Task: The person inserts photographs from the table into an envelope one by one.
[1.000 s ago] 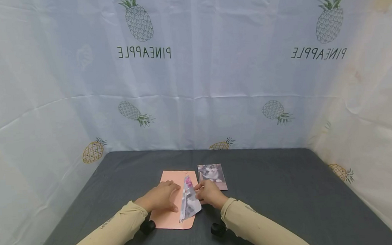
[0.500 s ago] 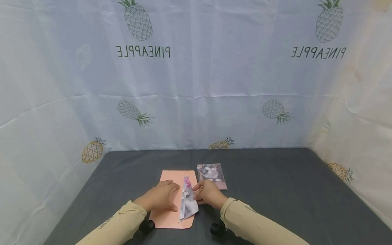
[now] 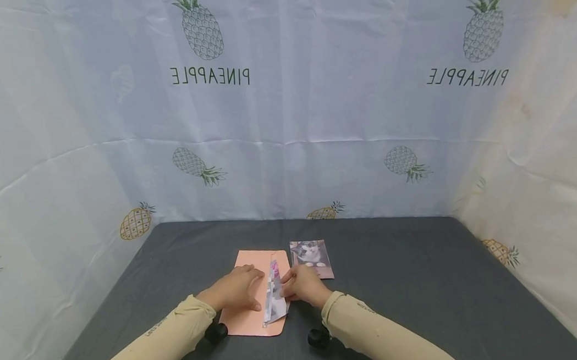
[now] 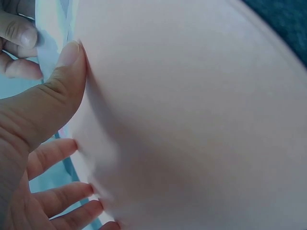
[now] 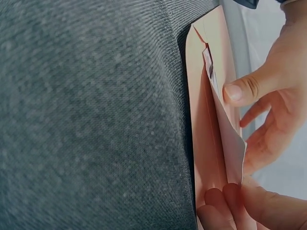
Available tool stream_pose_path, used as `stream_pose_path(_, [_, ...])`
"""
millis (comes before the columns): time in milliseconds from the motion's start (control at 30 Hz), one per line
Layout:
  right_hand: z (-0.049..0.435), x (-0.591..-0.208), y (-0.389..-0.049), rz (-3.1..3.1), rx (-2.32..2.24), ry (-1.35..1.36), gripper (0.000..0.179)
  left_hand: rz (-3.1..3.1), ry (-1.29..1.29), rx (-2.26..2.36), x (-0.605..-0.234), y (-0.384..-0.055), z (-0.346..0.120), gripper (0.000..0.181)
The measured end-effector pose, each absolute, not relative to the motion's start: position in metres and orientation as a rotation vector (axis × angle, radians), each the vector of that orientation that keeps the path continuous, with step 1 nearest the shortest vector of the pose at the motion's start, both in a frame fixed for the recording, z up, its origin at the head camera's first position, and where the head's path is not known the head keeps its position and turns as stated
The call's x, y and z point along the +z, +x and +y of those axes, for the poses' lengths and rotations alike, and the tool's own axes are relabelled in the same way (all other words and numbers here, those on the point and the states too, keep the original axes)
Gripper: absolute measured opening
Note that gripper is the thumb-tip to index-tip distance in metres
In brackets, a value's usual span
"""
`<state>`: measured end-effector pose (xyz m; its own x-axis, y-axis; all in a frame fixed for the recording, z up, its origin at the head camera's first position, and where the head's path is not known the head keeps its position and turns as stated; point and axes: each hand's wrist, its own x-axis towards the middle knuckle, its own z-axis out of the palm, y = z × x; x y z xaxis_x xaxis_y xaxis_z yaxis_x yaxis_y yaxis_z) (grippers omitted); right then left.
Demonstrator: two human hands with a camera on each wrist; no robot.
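A pink envelope [image 3: 246, 259] lies on the dark table, left of centre. A printed photo [image 3: 275, 304] sits partly in its long slit, its free edge standing up, as the right wrist view shows for the photo [image 5: 234, 151]. My right hand [image 3: 303, 283] pinches that free edge between thumb and fingers. My left hand [image 3: 235, 289] rests on the envelope with thumb and fingers spread. In the left wrist view the left thumb [image 4: 62, 86] presses near the slit, and its fingertips touch the pink surface. The photo's inner edge is hidden inside the envelope.
Another photo, of a grey and white cat [image 3: 310, 253], lies flat just beyond the right hand. The dark cloth-covered table [image 3: 399, 283] extends to the right. A white curtain [image 3: 344, 116] with pineapple prints hangs behind and at both sides.
My right hand has shifted slightly left, bringing the photo's free edge in over the envelope. The left hand and the cat photo have stayed in place.
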<state>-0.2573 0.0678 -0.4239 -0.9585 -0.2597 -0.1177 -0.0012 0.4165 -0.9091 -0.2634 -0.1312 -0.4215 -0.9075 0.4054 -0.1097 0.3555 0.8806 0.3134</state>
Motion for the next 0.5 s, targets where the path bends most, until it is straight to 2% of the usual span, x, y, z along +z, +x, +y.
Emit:
stream_pose_path(367, [0.0673, -0.4223, -0.2567, 2.455, -1.498, -0.269, 0.015, 2.871, 0.579, 0.445, -0.4208, -0.2629, -0.1315, 0.071])
stream_pose_path(500, [0.066, -0.4219, -0.2569, 2.506, -1.434, -0.255, 0.02, 2.867, 0.571, 0.459, -0.4201, -0.2625, -0.1316, 0.071])
